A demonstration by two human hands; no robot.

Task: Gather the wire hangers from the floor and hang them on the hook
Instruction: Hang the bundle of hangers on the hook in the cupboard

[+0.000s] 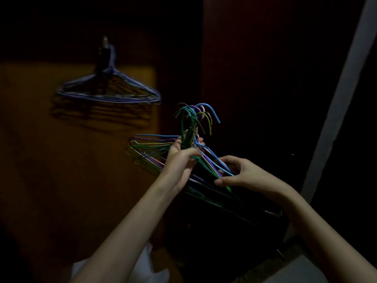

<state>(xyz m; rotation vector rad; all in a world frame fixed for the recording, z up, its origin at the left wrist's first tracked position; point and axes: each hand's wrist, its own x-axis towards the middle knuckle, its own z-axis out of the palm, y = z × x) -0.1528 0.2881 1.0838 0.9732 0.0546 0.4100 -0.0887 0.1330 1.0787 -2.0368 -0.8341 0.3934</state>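
Above left grip: hanger hooks

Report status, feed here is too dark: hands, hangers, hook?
Left hand grips bundle at the necks. Right hand holds its lower wires. Hook already carries hung hangers. Path up-left looks unobstructed.

A dim room in a home, likely a bedroom or closet corner. A hook on a dark wooden door carries a cluster of wire clothes hangers, and a pale door frame runs alongside darker wood panelling.
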